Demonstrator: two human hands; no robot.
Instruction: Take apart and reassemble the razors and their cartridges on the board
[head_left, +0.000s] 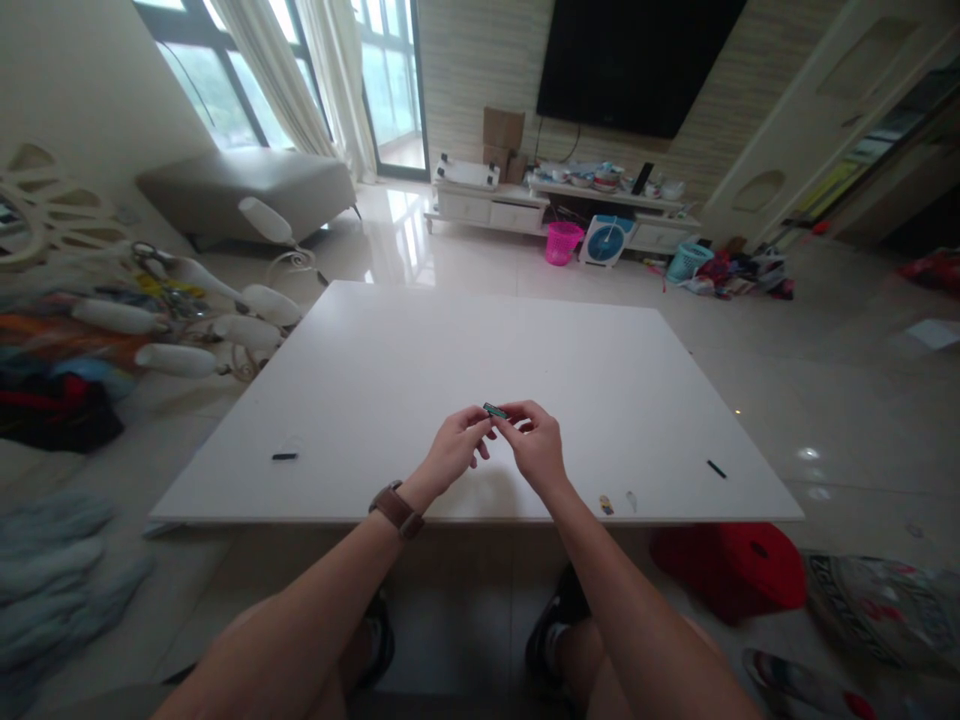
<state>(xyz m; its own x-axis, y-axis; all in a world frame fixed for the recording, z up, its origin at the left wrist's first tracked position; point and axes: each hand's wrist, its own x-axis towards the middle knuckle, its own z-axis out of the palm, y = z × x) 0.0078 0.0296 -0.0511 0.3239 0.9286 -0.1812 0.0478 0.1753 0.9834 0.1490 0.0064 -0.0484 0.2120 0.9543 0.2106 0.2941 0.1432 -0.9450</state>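
Note:
A small dark, flat, oblong piece with a greenish face (495, 411) is held above the white table (480, 340). My left hand (459, 442) pinches its left end, the lower fingers hanging loosely. My right hand (536, 438) grips the other end between thumb and fingers. What the piece is exactly cannot be made out at this size. A short black strip (285, 457) lies on the tabletop to the left, and another dark strip (717, 469) lies near the right edge. Close to the front edge are a small yellowish-brown item (606, 505) and a clear, thin piece (631, 500).
A red stool (739, 570) stands below the table's right front corner. At the left, a chandelier with white shades (262, 303) reaches close to the table. Beyond the table are a pink basket (563, 242), a blue-and-white fan (607, 240) and a low cabinet (491, 207).

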